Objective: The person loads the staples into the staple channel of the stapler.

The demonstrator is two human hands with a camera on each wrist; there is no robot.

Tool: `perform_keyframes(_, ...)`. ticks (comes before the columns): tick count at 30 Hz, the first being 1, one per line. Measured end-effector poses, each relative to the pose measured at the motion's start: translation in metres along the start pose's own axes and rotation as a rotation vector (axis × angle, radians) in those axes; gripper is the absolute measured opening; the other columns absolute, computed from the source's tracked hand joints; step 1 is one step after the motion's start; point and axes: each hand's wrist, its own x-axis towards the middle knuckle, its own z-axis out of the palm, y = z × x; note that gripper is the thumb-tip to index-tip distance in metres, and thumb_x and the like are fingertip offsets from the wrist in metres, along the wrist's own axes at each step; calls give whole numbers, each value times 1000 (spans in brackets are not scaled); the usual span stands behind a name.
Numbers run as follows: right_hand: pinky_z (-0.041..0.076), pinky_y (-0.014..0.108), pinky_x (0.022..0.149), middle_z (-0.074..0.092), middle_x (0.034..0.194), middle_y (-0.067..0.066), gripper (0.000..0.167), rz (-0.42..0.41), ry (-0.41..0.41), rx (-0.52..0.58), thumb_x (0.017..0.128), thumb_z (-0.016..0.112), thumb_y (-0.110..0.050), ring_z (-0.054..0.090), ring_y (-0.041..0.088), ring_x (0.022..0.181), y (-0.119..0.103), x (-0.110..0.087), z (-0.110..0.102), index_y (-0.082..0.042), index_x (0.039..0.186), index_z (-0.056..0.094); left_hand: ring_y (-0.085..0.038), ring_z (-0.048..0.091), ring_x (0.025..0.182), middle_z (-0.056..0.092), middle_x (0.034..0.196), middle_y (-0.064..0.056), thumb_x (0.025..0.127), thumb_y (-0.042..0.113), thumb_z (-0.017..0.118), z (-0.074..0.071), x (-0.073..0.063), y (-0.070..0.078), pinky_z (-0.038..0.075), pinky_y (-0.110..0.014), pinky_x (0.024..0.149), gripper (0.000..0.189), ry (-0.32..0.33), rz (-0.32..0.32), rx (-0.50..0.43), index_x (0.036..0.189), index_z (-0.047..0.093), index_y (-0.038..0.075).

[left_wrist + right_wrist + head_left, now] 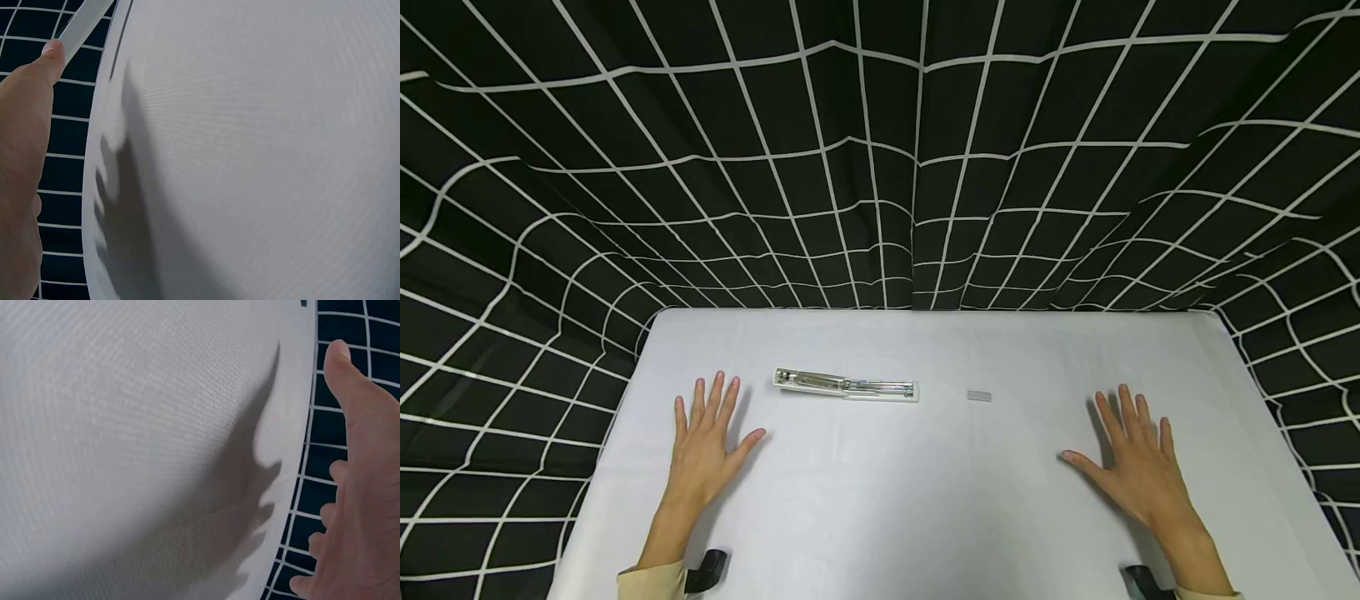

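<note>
White tabletop (895,492); only the head view shows the whole stapler (846,386); left fingers (714,402), right fingers (1129,412) apart.

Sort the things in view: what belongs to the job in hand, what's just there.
Probably the job's:
long, narrow white-and-silver device, perhaps an opened stapler, nearest the bare left hand
small, flat grey rectangular strip, nearest the bare right hand

Probably just there:
white table surface
black fabric with white grid lines
black devices worn at both wrists
</note>
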Motion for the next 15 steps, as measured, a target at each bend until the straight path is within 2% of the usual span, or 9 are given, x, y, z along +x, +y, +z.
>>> perform_keyframes(8,1,56,123,1,161,24,104,-44,40,94,85,69,-53,6,45,147,0,-1,0,-10,158,8,-41,10,147,17,162,-13,92,56,57,-2,0,1,-1,-59,121,85,-4,-18,-34,158,18,19)
perform_keyframes(15,16,67,116,11,159,28,100,-60,90,79,84,74,-45,19,50,142,-1,0,1,-6,156,17,-44,12,146,19,161,-17,92,48,62,-2,-1,3,5,-63,119,83,1,-34,-76,157,22,15)
